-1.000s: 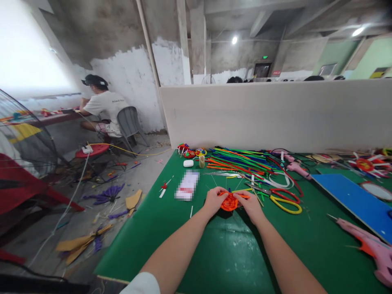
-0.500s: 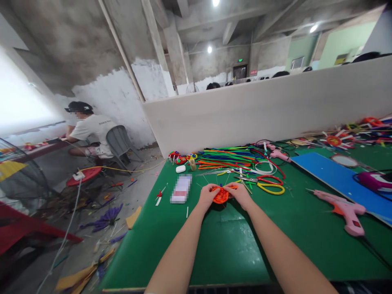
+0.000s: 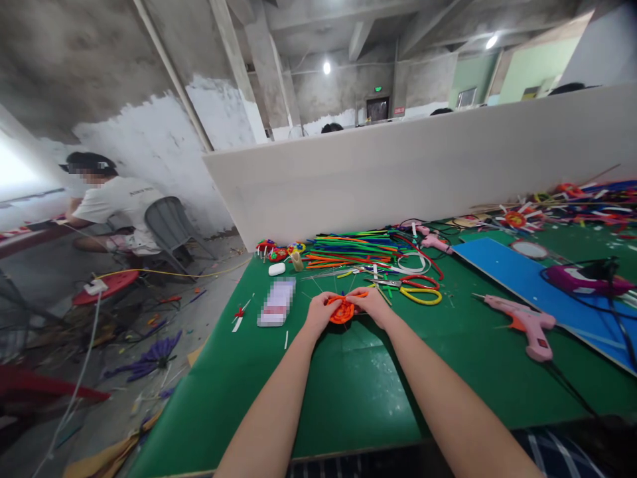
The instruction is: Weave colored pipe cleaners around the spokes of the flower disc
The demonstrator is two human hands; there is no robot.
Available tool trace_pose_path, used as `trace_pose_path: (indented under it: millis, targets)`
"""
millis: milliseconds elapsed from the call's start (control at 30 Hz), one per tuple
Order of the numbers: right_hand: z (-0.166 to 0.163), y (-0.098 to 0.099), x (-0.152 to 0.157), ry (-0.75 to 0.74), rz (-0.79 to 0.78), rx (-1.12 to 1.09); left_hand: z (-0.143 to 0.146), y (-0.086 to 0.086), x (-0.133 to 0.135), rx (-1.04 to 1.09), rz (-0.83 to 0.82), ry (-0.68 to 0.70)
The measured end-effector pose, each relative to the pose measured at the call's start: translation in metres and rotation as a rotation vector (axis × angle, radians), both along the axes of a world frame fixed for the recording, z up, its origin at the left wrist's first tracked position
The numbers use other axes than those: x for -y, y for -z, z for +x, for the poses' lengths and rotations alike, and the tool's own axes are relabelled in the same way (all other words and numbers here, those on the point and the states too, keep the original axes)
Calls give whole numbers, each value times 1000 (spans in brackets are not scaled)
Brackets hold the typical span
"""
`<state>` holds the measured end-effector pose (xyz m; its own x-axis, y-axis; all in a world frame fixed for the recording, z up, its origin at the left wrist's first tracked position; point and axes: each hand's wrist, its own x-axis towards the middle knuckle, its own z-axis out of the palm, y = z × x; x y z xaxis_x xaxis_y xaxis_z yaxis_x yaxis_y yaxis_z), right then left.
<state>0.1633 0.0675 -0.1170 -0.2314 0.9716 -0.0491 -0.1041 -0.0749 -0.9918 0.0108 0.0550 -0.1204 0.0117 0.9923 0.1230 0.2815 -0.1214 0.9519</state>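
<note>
Low over the green table, I hold a small round woven piece (image 3: 341,312) of orange fuzzy stems, with thin wire-like spokes sticking out around it. My left hand (image 3: 318,315) is closed on its left edge, thumb on top. At the upper right edge my right hand (image 3: 372,307) pinches an orange fuzzy stem (image 3: 359,295) that runs off the piece. Just beyond my hands lie scissors (image 3: 418,291) with red and yellow handles and a pile of green, blue and orange stems (image 3: 353,249).
A phone (image 3: 277,303) and a white case (image 3: 277,269) lie left of my hands. Right are a pink glue gun (image 3: 522,322), a blue board (image 3: 527,279) and a purple device (image 3: 584,277). A white partition (image 3: 398,169) closes the far side. A person (image 3: 119,206) sits at left.
The view has turned slightly right, so everything sits further left. My right hand has shifted a little on the orange woven piece, and a loose orange stem end now shows at it.
</note>
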Motion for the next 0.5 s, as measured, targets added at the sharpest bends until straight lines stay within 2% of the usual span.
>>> trace_pose_path:
  millis: [167,267,333,400,500]
  targets:
    - [2,-1,-2,3,13,-29,4,-10,8,2,7,3]
    - [4,1,-4,32,-20,-101,1,-14,13,159,-15,62]
    - [6,3,-7,50,-36,-155,-4,-22,18,223,67,26]
    - [7,4,-10,54,-30,-190,-9,-39,26,205,252,-69]
    - [6,6,-12,48,-22,-199,-5,-85,50,125,538,-239]
